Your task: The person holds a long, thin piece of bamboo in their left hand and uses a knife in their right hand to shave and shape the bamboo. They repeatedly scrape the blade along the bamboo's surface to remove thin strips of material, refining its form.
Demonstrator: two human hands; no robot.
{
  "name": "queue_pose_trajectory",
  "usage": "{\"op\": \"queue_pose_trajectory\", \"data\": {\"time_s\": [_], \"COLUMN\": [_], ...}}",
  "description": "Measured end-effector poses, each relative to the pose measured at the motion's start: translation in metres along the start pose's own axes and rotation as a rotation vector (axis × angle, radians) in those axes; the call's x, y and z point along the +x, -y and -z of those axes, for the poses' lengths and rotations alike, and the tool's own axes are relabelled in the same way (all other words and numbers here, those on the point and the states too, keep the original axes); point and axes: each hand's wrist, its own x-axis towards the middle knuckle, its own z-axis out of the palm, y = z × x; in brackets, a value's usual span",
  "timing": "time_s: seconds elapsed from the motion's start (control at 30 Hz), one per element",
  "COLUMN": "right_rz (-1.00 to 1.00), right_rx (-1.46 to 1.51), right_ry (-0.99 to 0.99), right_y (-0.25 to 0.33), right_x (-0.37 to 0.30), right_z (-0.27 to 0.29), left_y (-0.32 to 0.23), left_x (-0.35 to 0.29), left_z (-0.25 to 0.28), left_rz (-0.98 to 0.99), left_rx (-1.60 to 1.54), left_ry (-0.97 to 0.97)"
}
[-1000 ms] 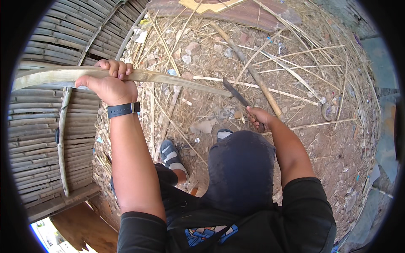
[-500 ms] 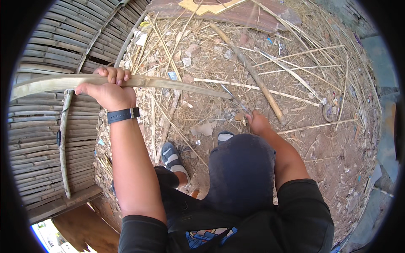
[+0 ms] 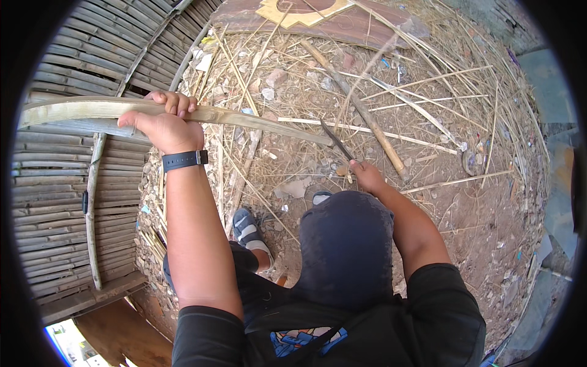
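My left hand [image 3: 168, 127], with a black watch strap [image 3: 184, 160] at the wrist, is wrapped round a long split bamboo piece [image 3: 244, 120]. The piece runs from the left edge across to the middle, its right end low towards the ground. In my right hand [image 3: 368, 177] is a knife [image 3: 337, 140], gripped at the handle, its dark narrow blade slanting up and left. The blade lies right by the bamboo's right end; whether they touch I cannot tell. My fingers hide most of the knife's handle.
A bamboo-slat wall [image 3: 67, 202] stands at the left. Beyond my hands, a round pole [image 3: 361, 110] and several thin bamboo strips [image 3: 440, 96] lie on littered ground. A brown board [image 3: 226, 17] with a yellow cut-out piece [image 3: 299, 18] is at the far side. My sandalled foot [image 3: 249, 229] is below.
The knife blade has turned from a thin pale line to a darker, broader side, and my right hand has shifted slightly. My left hand still grips the bamboo, which is rolled a little.
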Motion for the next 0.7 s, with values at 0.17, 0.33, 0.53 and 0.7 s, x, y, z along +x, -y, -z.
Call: {"op": "queue_pose_trajectory", "data": {"time_s": [0.17,0.33,0.53,0.7], "right_rz": [0.164,0.046,-0.044,-0.321], "right_rx": [0.009,-0.303,-0.363,0.275], "right_ry": [0.065,0.047,0.052,0.238], "right_y": [0.062,0.044,0.015,0.0], "right_x": [-0.043,-0.034,-0.023,0.001], "right_z": [0.01,0.021,0.005,0.01], "left_y": [0.001,0.0,-0.001,0.001], "left_x": [0.0,0.003,0.01,0.009], "left_z": [0.013,0.018,0.038,0.043], "left_rz": [-0.007,-0.056,-0.023,-0.008], "left_rx": [0.011,0.024,-0.002,-0.014], "left_ry": [-0.042,-0.07,-0.123,-0.171]}}
